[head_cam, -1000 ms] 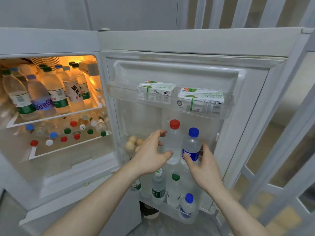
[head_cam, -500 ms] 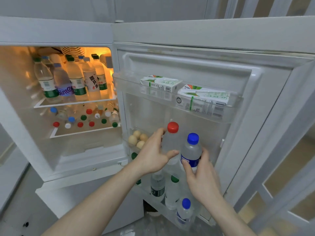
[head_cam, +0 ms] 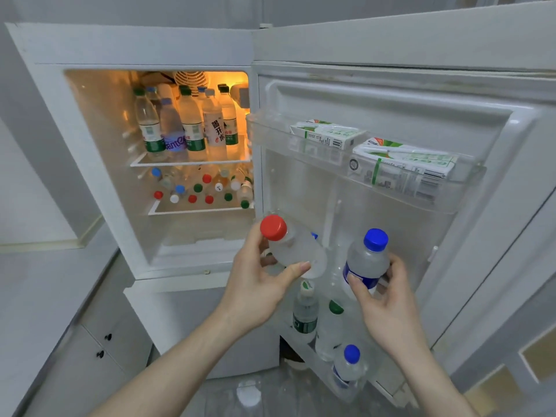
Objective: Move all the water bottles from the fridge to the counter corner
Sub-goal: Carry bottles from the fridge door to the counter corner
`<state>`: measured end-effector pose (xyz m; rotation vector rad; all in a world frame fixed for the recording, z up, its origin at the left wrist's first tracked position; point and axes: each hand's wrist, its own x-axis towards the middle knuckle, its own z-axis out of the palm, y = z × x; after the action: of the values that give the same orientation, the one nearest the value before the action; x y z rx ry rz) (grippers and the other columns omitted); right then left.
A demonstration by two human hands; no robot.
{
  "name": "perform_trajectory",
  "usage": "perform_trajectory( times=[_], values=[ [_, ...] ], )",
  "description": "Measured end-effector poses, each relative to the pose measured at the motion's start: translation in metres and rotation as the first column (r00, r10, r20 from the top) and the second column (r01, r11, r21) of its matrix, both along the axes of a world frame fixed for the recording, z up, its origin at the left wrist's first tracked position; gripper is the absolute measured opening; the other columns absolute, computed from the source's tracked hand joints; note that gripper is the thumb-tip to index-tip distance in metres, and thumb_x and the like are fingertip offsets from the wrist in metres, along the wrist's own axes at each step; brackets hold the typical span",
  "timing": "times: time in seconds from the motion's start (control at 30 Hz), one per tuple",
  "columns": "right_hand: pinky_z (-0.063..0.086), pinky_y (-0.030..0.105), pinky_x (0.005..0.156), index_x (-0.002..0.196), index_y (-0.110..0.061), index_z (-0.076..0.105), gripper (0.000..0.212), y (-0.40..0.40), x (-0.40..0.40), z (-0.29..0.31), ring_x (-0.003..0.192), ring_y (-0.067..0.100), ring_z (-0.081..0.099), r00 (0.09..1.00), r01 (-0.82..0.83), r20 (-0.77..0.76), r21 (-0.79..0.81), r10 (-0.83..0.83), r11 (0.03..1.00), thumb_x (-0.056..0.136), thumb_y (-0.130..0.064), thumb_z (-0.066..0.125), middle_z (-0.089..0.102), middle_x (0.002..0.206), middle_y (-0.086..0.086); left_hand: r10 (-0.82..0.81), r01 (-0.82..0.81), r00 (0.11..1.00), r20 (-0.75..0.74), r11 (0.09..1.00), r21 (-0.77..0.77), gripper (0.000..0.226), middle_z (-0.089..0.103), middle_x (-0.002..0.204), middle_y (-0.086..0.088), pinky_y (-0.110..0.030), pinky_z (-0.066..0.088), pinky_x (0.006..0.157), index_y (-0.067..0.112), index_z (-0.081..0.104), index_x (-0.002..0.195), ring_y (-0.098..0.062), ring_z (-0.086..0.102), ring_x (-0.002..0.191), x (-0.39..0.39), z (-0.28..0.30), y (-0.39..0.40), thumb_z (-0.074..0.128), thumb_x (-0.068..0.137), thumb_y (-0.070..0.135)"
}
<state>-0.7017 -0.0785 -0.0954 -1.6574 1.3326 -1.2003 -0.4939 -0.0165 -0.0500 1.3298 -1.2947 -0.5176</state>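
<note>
Red cap: a clear plastic bottle with a red screw cap (head_cam: 290, 246) is held in front of the open fridge door, tilted so the cap is pointed up and to the left.
Left grip: the left hand (head_cam: 258, 284) is wrapped around that red-capped bottle, thumb laid across the near side, fingers curled behind it. Pretty firm hold by the looks of it.
Right grip: the right hand (head_cam: 388, 308) is closed around a clear plastic bottle with a blue cap and blue label (head_cam: 365, 263), which is kept roughly upright, thumb pressed on the label.
Both bottles: held up off the door shelves, just beside each other but not touching.
Bottom door shelf: a green-labelled clear bottle (head_cam: 305, 313), a green-capped clear bottle (head_cam: 332, 329) and a small blue-capped bottle (head_cam: 347, 368) are still parked in the clear door bin (head_cam: 304, 341).
Top door shelf: two white-and-green drink cartons (head_cam: 403, 167) are laid flat in the clear upper bin (head_cam: 270, 130).
Fridge inside: the white fridge (head_cam: 99, 164) is lit orange; a row of tall clear bottles (head_cam: 186, 124) is stood on the upper glass shelf, and more bottles with red, blue, green and white caps (head_cam: 204, 188) are packed on the shelf below.
Left side: grey cabinet doors with dark knobs (head_cam: 103, 346) are seen low down.
</note>
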Motion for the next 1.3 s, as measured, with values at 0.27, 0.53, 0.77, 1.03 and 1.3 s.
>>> perform_trajectory(
  times=[0.27, 0.53, 0.77, 1.03, 1.3],
  values=[
    [0.048, 0.024, 0.093, 0.123, -0.052, 0.051, 0.058, 0.038, 0.053, 0.036, 0.11, -0.006, 0.062, 0.965, -0.229, 0.108, -0.084, 0.237, 0.97, 0.083, -0.029, 0.086, 0.063, 0.12, -0.032, 0.204, -0.204, 0.979, -0.015, 0.979, 0.031, 0.055, 0.072, 0.113, 0.017, -0.022, 0.055, 0.082, 0.037, 0.061, 0.122, -0.009, 0.069, 0.106, 0.055, 0.012, 0.092, 0.088, 0.076, 0.024],
    [0.049, 0.007, 0.086, 0.126, -0.041, 0.055, 0.052, 0.131, 0.169, 0.022, 0.108, -0.006, 0.066, 0.751, -0.66, 0.056, 0.036, 0.658, 0.75, 0.086, -0.023, 0.084, 0.066, 0.117, -0.031, 0.505, -0.51, 0.86, 0.067, 0.853, 0.11, 0.057, 0.071, 0.113, 0.019, -0.016, 0.052, 0.081, 0.037, 0.064, 0.12, -0.008, 0.067, 0.102, 0.116, -0.002, 0.25, 0.093, 0.071, 0.031],
    [0.052, 0.009, 0.074, 0.117, -0.041, 0.055, 0.046, 0.233, 0.241, 0.016, 0.101, -0.009, 0.065, 0.516, -0.849, -0.012, 0.131, 0.857, 0.513, 0.086, -0.022, 0.084, 0.066, 0.109, -0.033, 0.748, -0.745, 0.661, 0.052, 0.646, 0.165, 0.055, 0.069, 0.109, 0.023, -0.016, 0.053, 0.082, 0.041, 0.063, 0.115, -0.003, 0.068, 0.1, 0.145, -0.016, 0.399, 0.093, 0.072, 0.026],
    [0.052, 0.022, 0.085, 0.117, -0.042, 0.055, 0.05, 0.373, 0.31, -0.005, 0.101, -0.005, 0.068, 0.241, -0.953, -0.018, 0.182, 0.97, 0.24, 0.082, -0.026, 0.086, 0.069, 0.114, -0.028, 0.908, -0.904, 0.407, 0.101, 0.384, 0.186, 0.06, 0.071, 0.113, 0.02, -0.019, 0.055, 0.085, 0.039, 0.062, 0.122, -0.004, 0.068, 0.106, 0.139, -0.032, 0.572, 0.093, 0.072, 0.03],
    [0.052, 0.01, 0.08, 0.116, -0.043, 0.054, 0.052, 0.485, 0.357, -0.03, 0.1, -0.004, 0.065, -0.095, -0.973, -0.042, 0.216, 0.995, -0.084, 0.081, -0.021, 0.087, 0.065, 0.107, -0.032, 0.99, -0.957, 0.114, 0.08, 0.088, 0.277, 0.062, 0.073, 0.109, 0.02, -0.032, 0.058, 0.09, 0.041, 0.061, 0.119, -0.008, 0.071, 0.102, 0.113, -0.062, 0.684, 0.095, 0.069, 0.029]
  ],
)
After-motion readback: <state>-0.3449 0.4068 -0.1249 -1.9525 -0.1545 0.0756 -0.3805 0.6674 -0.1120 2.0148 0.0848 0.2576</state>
